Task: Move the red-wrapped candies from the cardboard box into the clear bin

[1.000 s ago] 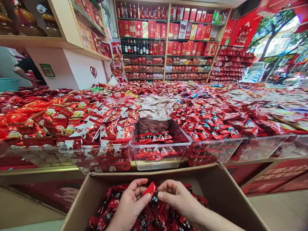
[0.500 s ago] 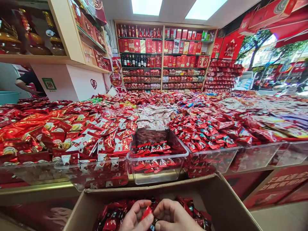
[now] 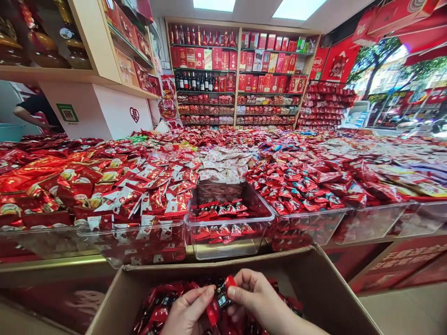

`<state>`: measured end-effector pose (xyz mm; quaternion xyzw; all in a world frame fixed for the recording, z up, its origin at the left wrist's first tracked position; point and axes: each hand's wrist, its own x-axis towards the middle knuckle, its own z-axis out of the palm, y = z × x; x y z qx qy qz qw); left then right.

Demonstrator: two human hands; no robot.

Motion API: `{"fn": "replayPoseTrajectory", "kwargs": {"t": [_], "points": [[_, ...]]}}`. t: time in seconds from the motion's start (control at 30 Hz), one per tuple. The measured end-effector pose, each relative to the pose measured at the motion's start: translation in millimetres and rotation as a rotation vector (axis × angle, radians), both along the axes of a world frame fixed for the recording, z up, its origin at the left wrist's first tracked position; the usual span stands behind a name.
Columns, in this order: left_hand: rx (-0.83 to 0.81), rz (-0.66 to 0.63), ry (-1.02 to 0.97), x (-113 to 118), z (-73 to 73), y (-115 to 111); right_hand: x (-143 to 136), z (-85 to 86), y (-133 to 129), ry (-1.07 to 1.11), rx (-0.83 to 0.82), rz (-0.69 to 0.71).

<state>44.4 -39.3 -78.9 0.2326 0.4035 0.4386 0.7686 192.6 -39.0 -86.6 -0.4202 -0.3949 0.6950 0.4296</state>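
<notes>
Over the open cardboard box (image 3: 335,288), both hands meet around a small red-and-black candy packet (image 3: 222,300). The thumb and fingers of my right hand (image 3: 256,298) pinch its red upper end. My left hand (image 3: 190,309) has its thumb and finger closed at the packet's left side; a red flap hangs just below them. Beneath the hands, more red-and-black packets (image 3: 160,302) lie loose in the box. Beyond the box stands a clear plastic bin (image 3: 228,251), partly filled with rows of similar packets (image 3: 223,209).
Heaped bins of red-and-white packets (image 3: 150,190) flank the clear bin on the left, red packets (image 3: 296,186) on the right. White packets (image 3: 225,165) lie behind. Shelves (image 3: 237,74) with bottles and red boxes line the back. A person's arm (image 3: 31,116) shows at far left.
My hands have shifted slightly and turned the packet, so its dark printed middle and red end now show between them. The view has tilted down a little.
</notes>
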Motion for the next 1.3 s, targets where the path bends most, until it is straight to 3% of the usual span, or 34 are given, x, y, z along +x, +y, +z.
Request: {"fn": "replayPoseTrajectory", "kwargs": {"t": [0.17, 0.27, 0.37, 0.53, 0.73, 1.03, 1.17, 1.3], "points": [[-0.024, -0.009, 0.033, -0.8, 9.5, -4.1, 6.8, 9.8, 1.6, -0.042, 0.04, -0.08], [0.053, -0.074, 0.083, -1.3, 11.7, -6.9, 7.1, 10.2, 0.8, -0.08, 0.06, -0.075], [0.121, -0.158, 0.182, -0.6, 8.9, -9.2, 5.4, 11.0, -2.3, -0.033, 0.073, -0.072], [0.144, -0.148, 0.259, 1.1, -3.2, -10.8, 3.9, 13.9, -9.4, -0.036, 0.065, -0.001], [0.224, -0.151, 0.213, -0.5, -0.1, -11.8, 8.4, 23.2, -9.9, -0.267, 0.271, -0.027], [0.221, -0.12, 0.299, -8.4, 8.5, -6.9, 7.8, 24.7, -6.5, -0.048, -0.006, -0.018], [0.394, -0.235, 0.455, -9.7, 8.8, -8.6, 11.0, 21.9, -5.0, -0.123, 0.124, 0.011], [0.46, -0.295, 0.531, -8.2, 5.1, -11.3, 14.1, 12.6, -3.4, -0.361, 0.236, 0.144]]}}
